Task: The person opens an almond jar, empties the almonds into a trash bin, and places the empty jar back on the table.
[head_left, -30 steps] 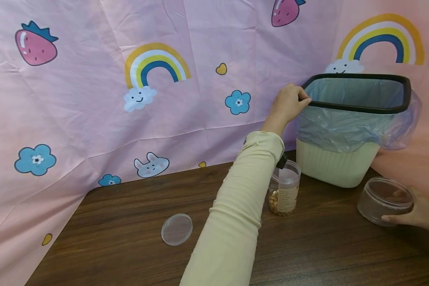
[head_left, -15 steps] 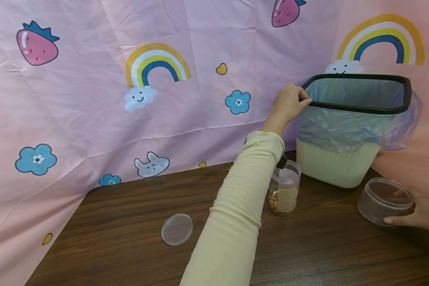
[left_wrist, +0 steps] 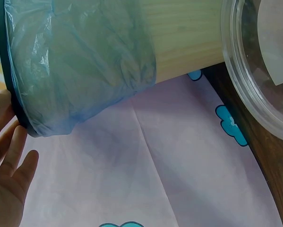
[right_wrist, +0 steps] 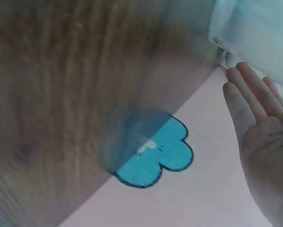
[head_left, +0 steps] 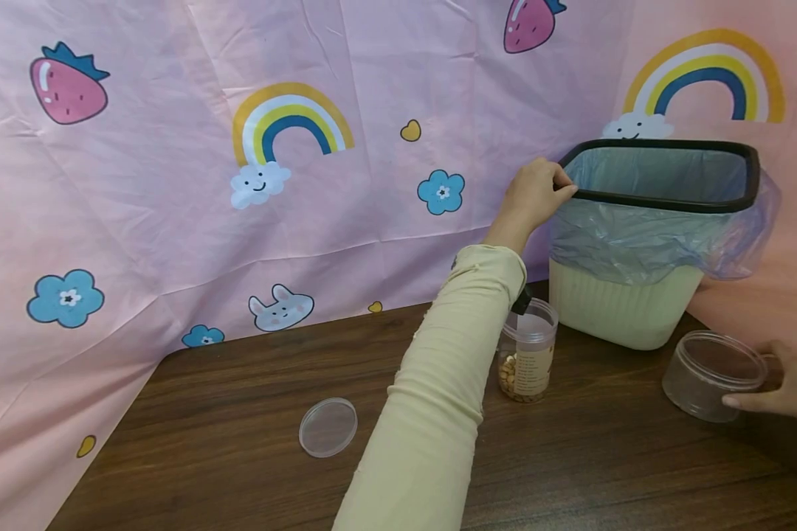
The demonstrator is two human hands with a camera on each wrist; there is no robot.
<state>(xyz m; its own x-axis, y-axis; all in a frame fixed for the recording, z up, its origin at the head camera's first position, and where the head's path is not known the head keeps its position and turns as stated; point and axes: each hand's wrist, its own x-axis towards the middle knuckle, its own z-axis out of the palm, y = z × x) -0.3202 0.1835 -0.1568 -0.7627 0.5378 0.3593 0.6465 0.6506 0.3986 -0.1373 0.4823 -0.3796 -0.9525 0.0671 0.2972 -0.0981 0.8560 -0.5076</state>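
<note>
In the head view my left hand (head_left: pixel 538 193) reaches far forward and pinches the near left corner of the bin's black rim (head_left: pixel 657 199). The left wrist view has fingers (left_wrist: pixel 19 142) at that rim. A thin bluish bag (left_wrist: pixel 84 66) lines the cream bin (head_left: pixel 624 306) and hangs over its outside. At the right, a low, wide, clear plastic jar (head_left: pixel 697 383) stands lidless on the table. My right hand (head_left: pixel 787 387) is beside it, thumb and fingers spread at its right side. In the right wrist view the fingers (right_wrist: pixel 238 104) are fairly straight, close to the jar.
A taller clear jar (head_left: pixel 534 361) with a printed label and tan nut-like pieces stands behind my left forearm. On the dark wooden table (head_left: pixel 226 413) lies a round clear lid (head_left: pixel 328 428). Printed pink cloth (head_left: pixel 372 184) hangs behind the table and at both sides.
My right hand has drawn slightly to the right, its fingers loosening from the low jar, which stays in place. The left hand keeps its place on the bin rim.
</note>
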